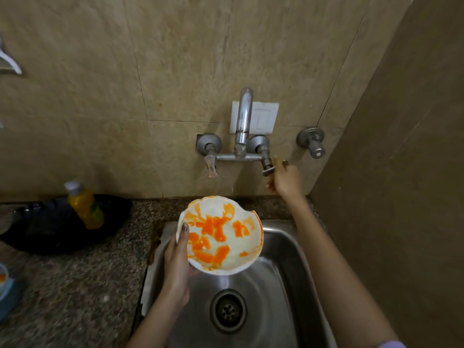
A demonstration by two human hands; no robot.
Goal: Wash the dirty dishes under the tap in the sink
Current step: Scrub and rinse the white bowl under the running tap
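While left hand (177, 262) grips bowl (221, 234), right (285, 180) touches tap (243, 121).

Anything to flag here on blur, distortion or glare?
Head view: wide-angle distortion bows the tile lines on the wall; the right hand at the tap handle is motion-blurred; the bottle at left is soft; the bowl in the left hand is fairly sharp; the sink shows mild sheen, no harsh glare.

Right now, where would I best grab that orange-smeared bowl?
Probably take the bowl by its near-right rim, coming from the right: the left hand pinches the left edge, and the upper right rim looks chipped, so likely sharp.
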